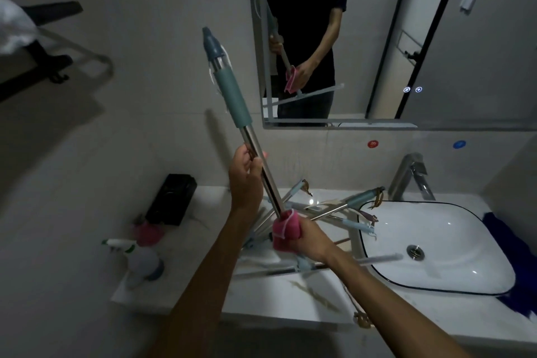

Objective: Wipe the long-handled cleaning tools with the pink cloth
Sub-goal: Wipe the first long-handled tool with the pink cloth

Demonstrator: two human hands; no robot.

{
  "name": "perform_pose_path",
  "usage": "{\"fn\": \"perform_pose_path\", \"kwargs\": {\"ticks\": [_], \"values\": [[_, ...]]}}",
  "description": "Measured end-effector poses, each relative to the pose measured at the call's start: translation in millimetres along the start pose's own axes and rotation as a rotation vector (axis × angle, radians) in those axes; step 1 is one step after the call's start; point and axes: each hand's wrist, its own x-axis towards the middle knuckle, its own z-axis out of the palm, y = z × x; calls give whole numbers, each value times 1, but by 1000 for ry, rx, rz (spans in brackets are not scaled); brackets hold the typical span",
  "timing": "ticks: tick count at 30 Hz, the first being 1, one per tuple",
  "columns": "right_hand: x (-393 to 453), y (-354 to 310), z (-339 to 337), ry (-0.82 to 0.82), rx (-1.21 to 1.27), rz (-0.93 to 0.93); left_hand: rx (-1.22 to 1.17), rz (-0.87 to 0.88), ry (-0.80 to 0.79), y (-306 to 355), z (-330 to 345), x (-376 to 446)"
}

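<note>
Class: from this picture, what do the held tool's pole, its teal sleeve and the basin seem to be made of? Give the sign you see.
Pole: probably polished metal, silvery with a bright streak of reflection along it.
Teal sleeve: likely matte plastic or rubber, dull and even in colour; the look leaves it open.
Basin: apparently glazed ceramic, glossy white with small sharp highlights.

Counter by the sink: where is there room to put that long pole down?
The bare white marble counter near the front edge, between the white spray bottle and the white oval sink basin, looks free. The basin is mostly bare too. The middle is crowded with a pile of teal-handled metal poles; the back left corner holds a black box.
</note>
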Motion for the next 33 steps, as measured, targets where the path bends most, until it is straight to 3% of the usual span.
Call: {"fn": "perform_pose_path", "kwargs": {"ticks": [5, 8, 12, 19, 26, 33], "values": [[-1, 4, 1, 89, 35, 23, -67, -62, 22, -2, -5, -1], [3, -2, 1, 133, 72, -29, 110, -47, -89, -10, -7, 0], [6, -22, -2, 199, 98, -94, 302, -166, -238, -36, -6, -12], [11, -19, 5, 367, 50, -135, 294, -190, -110, -44, -16, -7], [13, -25, 13, 251, -2, -116, 256, -159, -95, -40, -20, -2], [10, -26, 16, 414, -165, -147, 265, -75, -47, -30, -13, -3]]}}
